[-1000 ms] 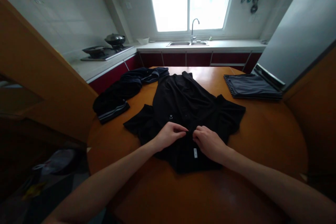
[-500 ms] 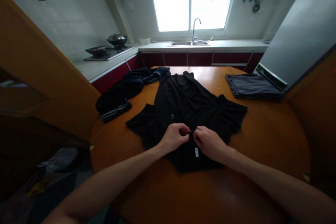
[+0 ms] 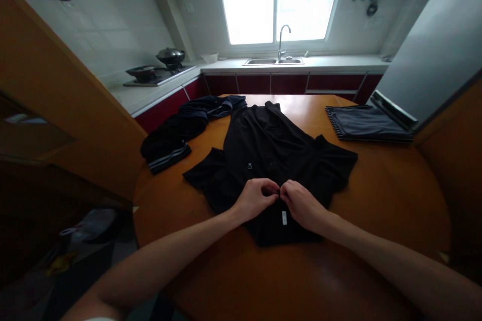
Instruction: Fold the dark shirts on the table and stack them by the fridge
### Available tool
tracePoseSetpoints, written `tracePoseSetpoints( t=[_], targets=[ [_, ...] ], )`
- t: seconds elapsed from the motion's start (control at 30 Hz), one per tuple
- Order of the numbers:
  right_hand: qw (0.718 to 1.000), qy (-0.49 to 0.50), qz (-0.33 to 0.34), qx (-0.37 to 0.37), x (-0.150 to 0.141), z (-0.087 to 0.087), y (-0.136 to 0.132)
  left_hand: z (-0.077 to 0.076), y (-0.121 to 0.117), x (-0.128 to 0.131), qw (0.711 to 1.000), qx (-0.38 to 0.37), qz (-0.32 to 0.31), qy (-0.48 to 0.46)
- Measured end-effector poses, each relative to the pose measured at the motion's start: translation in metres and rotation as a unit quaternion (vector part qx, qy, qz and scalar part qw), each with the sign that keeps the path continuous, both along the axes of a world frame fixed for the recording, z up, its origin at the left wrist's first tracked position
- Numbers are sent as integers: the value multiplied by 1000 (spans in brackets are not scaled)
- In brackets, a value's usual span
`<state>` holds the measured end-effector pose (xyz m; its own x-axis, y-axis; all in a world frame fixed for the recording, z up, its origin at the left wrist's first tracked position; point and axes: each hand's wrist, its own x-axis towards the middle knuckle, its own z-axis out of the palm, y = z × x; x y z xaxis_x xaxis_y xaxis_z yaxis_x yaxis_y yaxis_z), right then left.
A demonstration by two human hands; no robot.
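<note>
A black short-sleeved shirt [image 3: 263,135] lies spread on the wooden table, its collar end toward me and its hem toward the window. It has a small pale emblem on the chest and a white label [image 3: 284,217] inside the neck. Just above that label, my left hand [image 3: 258,198] pinches the shirt's front edge between thumb and fingers. My right hand [image 3: 301,202] grips the same spot from the other side, its fingertips touching those of the left. What exactly lies between the fingertips is too small and dark to make out.
Dark clothes with striped cuffs [image 3: 169,158] are heaped at the table's left. Folded dark garments [image 3: 369,123] lie at the far right of the wooden table [image 3: 395,200]. Beyond stand a counter with a sink [image 3: 261,61], pans on a stove [image 3: 141,72] and a fridge [image 3: 422,45].
My hands have come together, closing the small gap between their fingertips at the shirt's front. The whole view has shifted slightly. The shirt lies as before.
</note>
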<state>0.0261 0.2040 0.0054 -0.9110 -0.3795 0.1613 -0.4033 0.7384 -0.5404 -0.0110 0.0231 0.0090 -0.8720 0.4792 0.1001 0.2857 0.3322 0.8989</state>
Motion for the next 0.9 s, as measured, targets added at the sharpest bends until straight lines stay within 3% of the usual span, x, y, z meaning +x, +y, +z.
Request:
tracePoseSetpoints(
  t=[0.17, 0.43, 0.63, 0.9],
  targets=[
    [1000, 18, -13, 19, 0, -7, 0, 1, -1, -2, 1000, 7, -12, -24],
    [997, -13, -55, 55, 6, 4, 4, 2, -1, -1, 998, 17, -26, -56],
    [993, -29, -103, 51, 9, 3, -3, 5, -1, -3, 998, -6, -26, -52],
    [993, -7, -80, 89, 10, 1, -8, 1, -2, -6, 998, -20, -22, -57]
  ],
)
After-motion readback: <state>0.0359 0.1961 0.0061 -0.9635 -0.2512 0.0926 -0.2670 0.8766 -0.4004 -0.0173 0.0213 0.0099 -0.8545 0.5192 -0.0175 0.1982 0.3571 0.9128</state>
